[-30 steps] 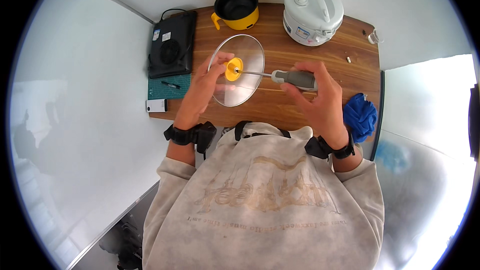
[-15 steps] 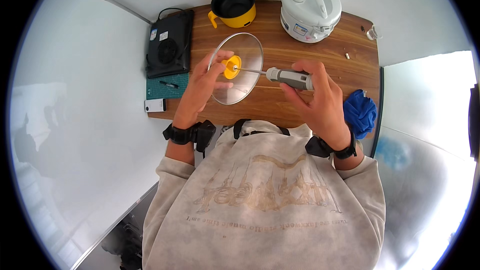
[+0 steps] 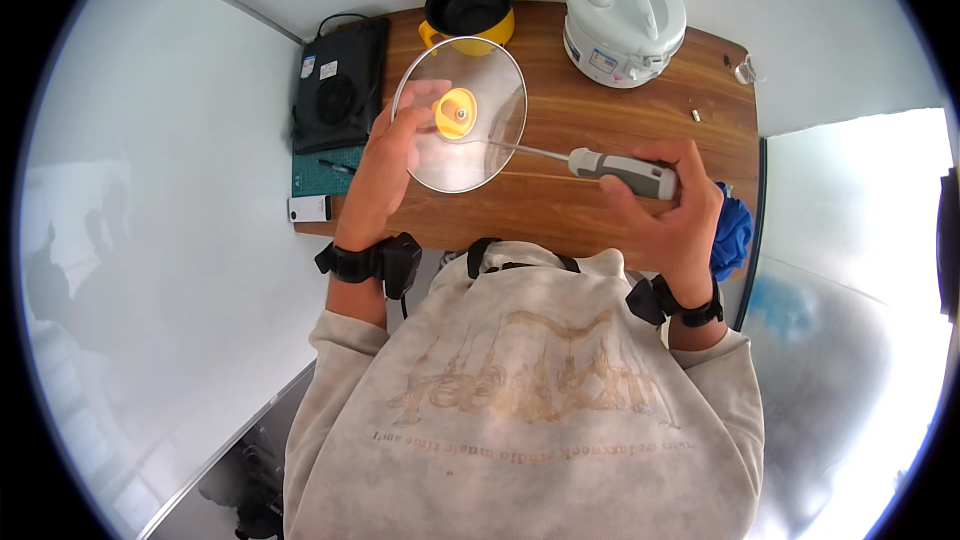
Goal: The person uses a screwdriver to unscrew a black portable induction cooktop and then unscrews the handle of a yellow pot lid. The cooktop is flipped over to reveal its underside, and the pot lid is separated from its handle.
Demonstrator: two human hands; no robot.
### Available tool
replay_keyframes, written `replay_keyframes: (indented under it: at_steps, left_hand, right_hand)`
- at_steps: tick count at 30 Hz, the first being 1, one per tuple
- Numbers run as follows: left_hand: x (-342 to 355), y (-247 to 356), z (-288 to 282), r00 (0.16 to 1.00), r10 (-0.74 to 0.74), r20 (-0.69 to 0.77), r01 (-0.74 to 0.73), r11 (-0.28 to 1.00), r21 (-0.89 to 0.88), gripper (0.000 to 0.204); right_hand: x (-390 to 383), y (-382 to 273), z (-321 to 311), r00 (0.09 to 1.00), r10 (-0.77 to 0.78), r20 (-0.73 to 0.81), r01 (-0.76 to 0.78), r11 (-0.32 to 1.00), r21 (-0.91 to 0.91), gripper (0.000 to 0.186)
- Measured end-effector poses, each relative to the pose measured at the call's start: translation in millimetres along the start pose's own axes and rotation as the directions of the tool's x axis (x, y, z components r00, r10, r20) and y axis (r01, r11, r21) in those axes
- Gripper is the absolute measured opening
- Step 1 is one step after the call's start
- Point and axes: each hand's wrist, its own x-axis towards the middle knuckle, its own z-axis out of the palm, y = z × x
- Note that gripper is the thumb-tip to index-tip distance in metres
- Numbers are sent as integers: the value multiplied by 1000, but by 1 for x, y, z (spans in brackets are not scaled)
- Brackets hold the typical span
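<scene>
My left hand (image 3: 388, 155) grips a round clear glass pot lid (image 3: 480, 160) with a metal rim, holding it tilted above the table. Behind the glass, its fingers are at the yellow lid knob (image 3: 452, 122), and a small screw head (image 3: 461, 114) shows in the knob's middle. In my right hand (image 3: 680, 230) is a grey and white screwdriver (image 3: 628, 173), gripped by the handle. Its thin shaft points left, with the tip in front of the lid's lower part, off the screw. Whether the tip touches the glass I cannot tell.
On the wooden table (image 3: 560, 215), a yellow pot (image 3: 500, 32) and a white rice cooker (image 3: 625, 25) stand at the back. A black flat appliance (image 3: 340, 80), green mat (image 3: 312, 175), pen (image 3: 336, 167) and white box (image 3: 309, 208) lie left; a blue cloth (image 3: 733, 232) lies right.
The screwdriver has come off the screw, and my right hand has moved right and nearer to me. The lid has shifted up and left, turning its face more toward me.
</scene>
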Motion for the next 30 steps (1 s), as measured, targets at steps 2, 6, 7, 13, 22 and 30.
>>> replay_keyframes:
  at_steps: [2,6,7,13,22,30]
  left_hand:
    - [0,-4,3,1000,-3,7,4,995,-104,42]
    - [-5,-1,6,998,-33,54,41,987,-155,44]
    - [-5,0,6,997,-39,59,48,987,-156,44]
    - [-6,-2,6,997,-33,75,45,985,-166,46]
    - [-7,-5,9,995,-42,95,59,980,-192,47]
    - [-7,-5,10,995,-35,93,54,976,-212,47]
  right_hand:
    - [-1,10,1,967,254,0,-244,929,279,23]
    - [5,26,4,870,466,158,-456,641,618,21]
    - [4,29,7,854,483,191,-478,585,655,20]
    - [0,28,23,884,439,161,-432,635,640,21]
    - [0,30,28,911,394,125,-381,684,622,20]
    - [-2,33,29,909,400,115,-383,695,609,19]
